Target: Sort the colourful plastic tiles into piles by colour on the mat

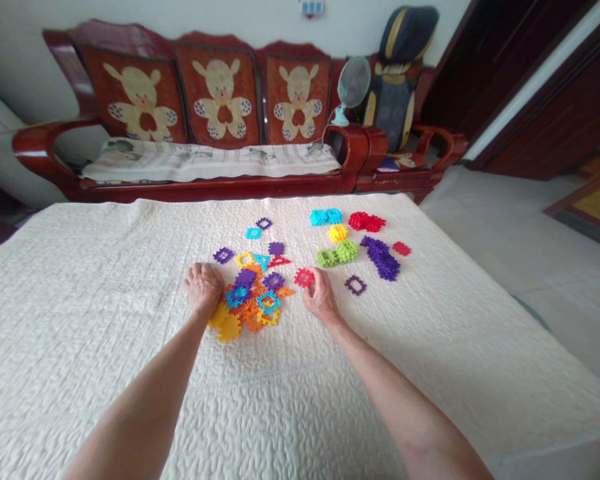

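Observation:
My right hand pinches a red square frame block, a flat plastic piece with notched edges, just right of the mixed pile. My left hand rests palm down at the pile's left side, fingers apart and holding nothing that I can see. Between the hands lie loose notched pieces: yellow plates, orange pieces, a purple plate and a blue frame. Behind them are a blue triangle and a red triangle.
Sorted groups stand at the right: blue stacks, red, yellow, green and purple. A purple frame and a red plate lie singly. The quilted cloth covers the table; a wooden sofa stands behind.

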A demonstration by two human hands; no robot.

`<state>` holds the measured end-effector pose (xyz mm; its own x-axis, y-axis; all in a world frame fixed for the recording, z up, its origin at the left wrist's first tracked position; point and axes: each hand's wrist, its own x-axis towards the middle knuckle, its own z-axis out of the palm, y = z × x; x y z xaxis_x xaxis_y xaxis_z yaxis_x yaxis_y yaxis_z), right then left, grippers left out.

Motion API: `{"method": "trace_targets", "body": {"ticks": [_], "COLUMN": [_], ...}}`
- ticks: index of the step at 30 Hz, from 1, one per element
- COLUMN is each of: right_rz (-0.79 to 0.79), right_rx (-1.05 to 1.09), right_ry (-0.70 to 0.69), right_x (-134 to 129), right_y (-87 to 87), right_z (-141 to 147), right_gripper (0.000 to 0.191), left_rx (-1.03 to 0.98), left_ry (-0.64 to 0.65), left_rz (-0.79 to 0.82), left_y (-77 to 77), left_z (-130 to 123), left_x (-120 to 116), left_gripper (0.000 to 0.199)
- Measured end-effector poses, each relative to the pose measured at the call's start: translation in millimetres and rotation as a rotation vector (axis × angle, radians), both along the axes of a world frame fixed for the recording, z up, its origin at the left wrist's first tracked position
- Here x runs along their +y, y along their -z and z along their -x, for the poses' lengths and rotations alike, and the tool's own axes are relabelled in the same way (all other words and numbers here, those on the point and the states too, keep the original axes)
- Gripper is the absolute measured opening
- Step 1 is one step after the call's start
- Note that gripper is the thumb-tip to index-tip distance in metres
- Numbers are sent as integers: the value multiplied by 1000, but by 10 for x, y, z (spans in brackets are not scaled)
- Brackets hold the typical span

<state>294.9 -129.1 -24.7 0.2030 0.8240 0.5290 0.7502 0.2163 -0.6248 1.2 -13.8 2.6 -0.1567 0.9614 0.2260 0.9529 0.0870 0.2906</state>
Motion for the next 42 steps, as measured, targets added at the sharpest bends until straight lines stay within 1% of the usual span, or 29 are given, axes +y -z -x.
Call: {"method": "trace_targets", "body": {"ticks": [10,16,19,22,24,26,27,30,32,34,36,38,40,42], "right_rz": [2,-11,-24,-26,-24,-13,-5,23,37,53,61,53,7,-56], "right_rx": [-3,-4,-4,-8,-7,3,13,53,78,90,102,117,128,123], "right_ry": [30,45,50,48,48,46,46,32,8,-35,-91,-148,-163,-107], "right_x": [13,51,77,81,73,65,63,64,45,-2,-70,-134,-170,-168], "right_y": [59,46,31,26,25,28,33,70,97,97,45,-76,-257,-462], "right_z": [10,25,33,39,34,18,5,-46,-78,-100,-120,-164,-281,-521], "right_gripper": [61,62,63,64,62,60,59,59,59,60,60,60,60,58], "left_rx": [-24,13,24,19,25,24,13,-19,-23,-20,2,43,78,97], "left_ry": [26,31,15,29,17,12,33,42,33,29,27,19,0,-15], "left_rz": [-20,37,21,16,21,20,23,21,13,5,5,12,25,37], "left_y": [29,109,168,194,168,109,74,-9,-26,-5,50,125,194,229], "left_z": [30,89,108,111,100,80,68,36,30,39,61,89,116,137], "left_x": [12,71,105,121,100,61,41,5,2,10,30,62,100,126], "left_gripper": [40,38,36,38,38,38,39,41,41,41,41,40,41,44]}}
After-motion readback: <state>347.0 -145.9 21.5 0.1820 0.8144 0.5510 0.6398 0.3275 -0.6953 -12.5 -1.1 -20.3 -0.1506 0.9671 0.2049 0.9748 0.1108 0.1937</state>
